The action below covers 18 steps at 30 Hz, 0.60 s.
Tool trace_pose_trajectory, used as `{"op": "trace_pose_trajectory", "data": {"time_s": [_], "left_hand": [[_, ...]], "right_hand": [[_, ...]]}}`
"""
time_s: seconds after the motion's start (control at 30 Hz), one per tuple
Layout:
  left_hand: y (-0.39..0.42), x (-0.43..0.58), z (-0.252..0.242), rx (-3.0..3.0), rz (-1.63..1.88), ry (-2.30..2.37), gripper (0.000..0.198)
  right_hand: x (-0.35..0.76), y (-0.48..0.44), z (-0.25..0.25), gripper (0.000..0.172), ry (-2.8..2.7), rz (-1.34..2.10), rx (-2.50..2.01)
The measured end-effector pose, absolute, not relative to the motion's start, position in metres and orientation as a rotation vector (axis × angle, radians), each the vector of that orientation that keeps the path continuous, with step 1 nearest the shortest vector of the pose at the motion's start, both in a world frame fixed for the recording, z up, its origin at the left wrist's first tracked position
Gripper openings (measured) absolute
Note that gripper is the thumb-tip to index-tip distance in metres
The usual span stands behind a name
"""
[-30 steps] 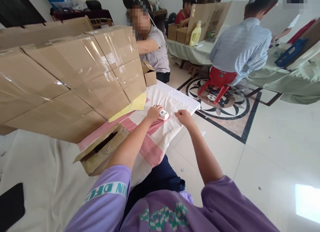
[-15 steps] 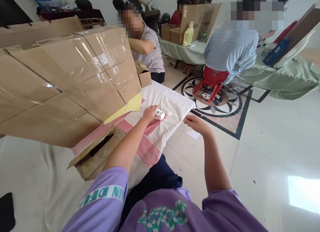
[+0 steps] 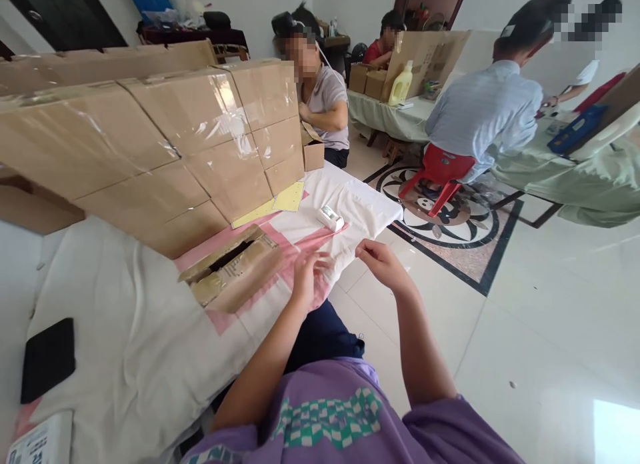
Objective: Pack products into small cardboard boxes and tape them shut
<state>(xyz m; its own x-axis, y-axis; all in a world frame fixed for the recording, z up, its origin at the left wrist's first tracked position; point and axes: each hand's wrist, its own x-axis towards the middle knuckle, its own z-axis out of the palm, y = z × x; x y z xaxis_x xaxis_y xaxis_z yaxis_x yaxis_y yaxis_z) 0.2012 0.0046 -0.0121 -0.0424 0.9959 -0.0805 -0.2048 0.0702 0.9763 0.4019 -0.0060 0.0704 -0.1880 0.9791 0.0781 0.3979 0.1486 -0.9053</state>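
A small white box [image 3: 331,219] lies on the cloth-covered table [image 3: 345,184] near its right corner. My left hand [image 3: 310,277] hovers over the near edge of the table, just short of the white box, with its fingers loosely spread and nothing in them. Off the table's edge, to the right, my right hand [image 3: 383,264] is closed with thumb and fingertips together; whatever may be between them is too small to make out. Left of my left hand sits a cardboard box [image 3: 250,271] with a gap along its top.
Taped cardboard boxes [image 3: 215,137] form a wall along the table's far side, with yellow sheets [image 3: 287,199] at its foot. A flat black object [image 3: 49,359] lies at left. Beyond are seated people, a red chair [image 3: 440,174] and a yellow bottle [image 3: 401,84].
My left hand has let go of the white box and drawn back toward me. My right hand stays closed, now slightly nearer the left. The view has shifted, showing more of the table's left side.
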Motion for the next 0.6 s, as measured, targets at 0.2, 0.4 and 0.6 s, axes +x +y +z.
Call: {"op": "trace_pose_trajectory", "data": {"time_s": [0.2, 0.4, 0.6], "left_hand": [[-0.044, 0.203, -0.016, 0.71, 1.166, 0.883, 0.048], [-0.055, 0.189, -0.013, 0.457, 1.347, 0.941, 0.041], [-0.093, 0.179, -0.03, 0.492, 1.485, 0.953, 0.051]], "right_hand": [[0.36, -0.046, 0.036, 0.028, -1.715, 1.283, -1.168], [0.36, -0.091, 0.018, 0.032, -1.727, 1.334, -1.348], [0.364, -0.126, -0.003, 0.025, -1.678, 1.499, -1.447]]}}
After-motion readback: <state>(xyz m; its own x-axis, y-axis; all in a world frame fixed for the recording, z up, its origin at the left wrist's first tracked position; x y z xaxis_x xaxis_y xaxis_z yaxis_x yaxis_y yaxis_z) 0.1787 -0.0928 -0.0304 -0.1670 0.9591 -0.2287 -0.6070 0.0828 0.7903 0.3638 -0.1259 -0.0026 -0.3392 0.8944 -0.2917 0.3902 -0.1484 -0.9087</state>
